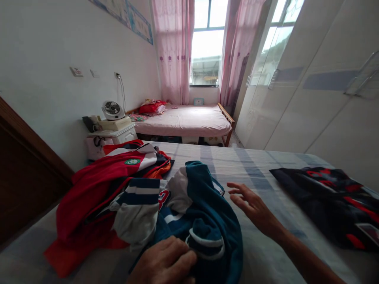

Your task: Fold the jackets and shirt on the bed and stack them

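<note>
A teal and grey sweatshirt (204, 189) lies bunched on the near bed, with striped cuffs and part of a red number showing. At its near edge, my left hand (166, 260) is closed on the fabric, fingers curled and their tips hidden. To the right of the sweatshirt, my right hand (251, 203) is raised over the bedsheet, fingers stretched out and holding nothing. Against the sweatshirt's left side rests a heap of red, white and black clothing (103, 173) with a round green badge.
Dark clothing with red patches (325, 209) lies on the right of the striped bedsheet (245, 161). Beyond stands a pink-covered bed (189, 120). A small fan (112, 109) sits on the white nightstand (126, 134) at left. White wardrobes (296, 106) line the right wall.
</note>
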Demonstrator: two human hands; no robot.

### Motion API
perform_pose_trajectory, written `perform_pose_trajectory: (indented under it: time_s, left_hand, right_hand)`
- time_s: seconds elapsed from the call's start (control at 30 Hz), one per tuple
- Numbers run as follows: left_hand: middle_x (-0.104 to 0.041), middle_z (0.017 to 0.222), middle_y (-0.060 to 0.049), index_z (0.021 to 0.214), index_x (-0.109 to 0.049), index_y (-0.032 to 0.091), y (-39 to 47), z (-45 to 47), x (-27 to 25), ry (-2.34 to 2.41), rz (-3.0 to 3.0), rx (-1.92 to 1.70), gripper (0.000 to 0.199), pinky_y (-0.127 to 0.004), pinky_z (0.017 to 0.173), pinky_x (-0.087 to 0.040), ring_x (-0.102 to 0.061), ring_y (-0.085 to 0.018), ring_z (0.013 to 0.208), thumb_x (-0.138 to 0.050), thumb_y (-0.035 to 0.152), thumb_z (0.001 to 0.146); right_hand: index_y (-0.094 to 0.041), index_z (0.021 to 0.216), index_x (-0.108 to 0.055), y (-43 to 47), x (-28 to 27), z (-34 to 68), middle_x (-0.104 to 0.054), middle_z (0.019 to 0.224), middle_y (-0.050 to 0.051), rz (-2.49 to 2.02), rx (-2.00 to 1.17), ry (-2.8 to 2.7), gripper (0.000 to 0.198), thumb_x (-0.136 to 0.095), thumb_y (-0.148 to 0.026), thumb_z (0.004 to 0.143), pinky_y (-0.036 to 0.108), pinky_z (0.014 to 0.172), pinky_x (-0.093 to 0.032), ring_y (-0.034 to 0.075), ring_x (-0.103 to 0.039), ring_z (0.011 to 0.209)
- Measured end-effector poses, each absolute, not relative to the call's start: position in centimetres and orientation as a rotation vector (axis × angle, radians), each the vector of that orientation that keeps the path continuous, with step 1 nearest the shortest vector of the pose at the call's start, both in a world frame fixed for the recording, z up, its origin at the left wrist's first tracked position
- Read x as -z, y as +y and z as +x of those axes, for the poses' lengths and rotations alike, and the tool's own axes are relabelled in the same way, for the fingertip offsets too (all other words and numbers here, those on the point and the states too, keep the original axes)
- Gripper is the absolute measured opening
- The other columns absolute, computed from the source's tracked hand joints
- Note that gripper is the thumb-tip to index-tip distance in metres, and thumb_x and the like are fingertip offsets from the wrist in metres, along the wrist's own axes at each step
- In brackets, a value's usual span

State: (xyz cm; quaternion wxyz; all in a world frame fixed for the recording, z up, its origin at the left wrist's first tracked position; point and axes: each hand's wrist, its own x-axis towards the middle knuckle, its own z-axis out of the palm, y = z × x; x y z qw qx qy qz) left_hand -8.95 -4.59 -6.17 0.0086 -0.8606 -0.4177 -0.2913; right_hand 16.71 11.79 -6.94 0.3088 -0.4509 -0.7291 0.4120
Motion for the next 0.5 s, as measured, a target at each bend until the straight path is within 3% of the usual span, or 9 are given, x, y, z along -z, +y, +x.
perform_pose_trajectory:
  time_s: [0.13, 0.2, 0.27, 0.33, 0.37, 0.4, 0.5]
  left_hand:
    - [-0.063, 0.116, -0.007, 0.122, -0.048, 0.024, -5.7, -10.6, 8.0, -1.477, -2.492, 0.941, 0.043, -0.019, 0.078, -0.053, -0.064, -0.017, 0.098, -0.055, 0.025, 0.079]
    - [-0.061, 0.123, -0.008, 0.129, -0.044, 0.024, -5.9, -10.9, 8.4, -1.547, -2.436, 0.818, 0.056, -0.022, 0.081, -0.053, -0.063, -0.020, 0.103, -0.059, 0.028, 0.075]
    - [-0.066, 0.111, -0.007, 0.123, -0.050, 0.023, -5.9, -10.9, 8.4, -1.603, -2.415, 0.704, 0.049, -0.022, 0.076, -0.054, -0.066, -0.019, 0.093, -0.060, 0.026, 0.075]
    - [-0.068, 0.087, -0.002, 0.099, -0.060, 0.024, -5.8, -10.7, 8.2, -1.676, -2.433, 0.611, 0.020, -0.020, 0.064, -0.053, -0.066, -0.015, 0.076, -0.055, 0.023, 0.080]
    - [-0.066, 0.076, 0.000, 0.086, -0.060, 0.024, -5.7, -10.7, 8.1, -1.701, -2.452, 0.580, 0.010, -0.019, 0.059, -0.051, -0.065, -0.014, 0.069, -0.051, 0.022, 0.082]
    - [-0.063, 0.069, 0.001, 0.077, -0.059, 0.024, -5.7, -10.8, 8.0, -1.724, -2.466, 0.571, 0.014, -0.018, 0.056, -0.049, -0.063, -0.013, 0.065, -0.047, 0.021, 0.085]
    - [-0.062, 0.066, 0.001, 0.070, -0.057, 0.022, -5.7, -12.1, 7.6, -1.855, -2.429, 0.679, 0.021, -0.016, 0.056, -0.048, -0.061, -0.011, 0.061, -0.046, 0.026, 0.087]
  right_hand:
    - [-0.024, 0.128, -0.051, 13.1, 5.2, 11.2, -0.049, 0.134, 0.008, -1.024, -0.867, -2.096, 0.059, -0.063, -0.047, 0.075, 0.042, 0.106, -0.032, 0.026, -0.045, 0.123]
    - [-0.019, 0.123, -0.054, 14.4, 5.6, 8.8, -0.054, 0.129, 0.010, -1.068, -0.864, -2.089, 0.063, -0.069, -0.045, 0.068, 0.042, 0.105, -0.031, 0.028, -0.046, 0.121]
    - [-0.017, 0.105, -0.062, 15.4, 6.2, 7.1, -0.065, 0.107, 0.008, -1.129, -0.972, -2.036, 0.043, -0.069, -0.036, 0.067, 0.039, 0.096, -0.039, 0.026, -0.056, 0.104]
    - [-0.017, 0.087, -0.063, 15.8, 6.2, 6.8, -0.066, 0.083, 0.002, -1.144, -1.066, -1.978, 0.019, -0.060, -0.029, 0.073, 0.033, 0.083, -0.045, 0.020, -0.060, 0.084]
    - [-0.018, 0.084, -0.062, 15.7, 5.9, 7.2, -0.065, 0.077, 0.000, -1.133, -1.118, -1.910, 0.016, -0.054, -0.028, 0.076, 0.030, 0.077, -0.047, 0.017, -0.060, 0.077]
    - [-0.018, 0.085, -0.062, 15.5, 5.2, 8.1, -0.065, 0.074, -0.001, -1.107, -1.168, -1.805, 0.018, -0.051, -0.029, 0.078, 0.028, 0.072, -0.048, 0.016, -0.059, 0.073]
    - [-0.019, 0.097, -0.059, 14.0, 1.8, 12.5, -0.065, 0.076, -0.003, -0.992, -1.273, -1.328, 0.026, -0.054, -0.032, 0.076, 0.024, 0.065, -0.048, 0.013, -0.059, 0.068]
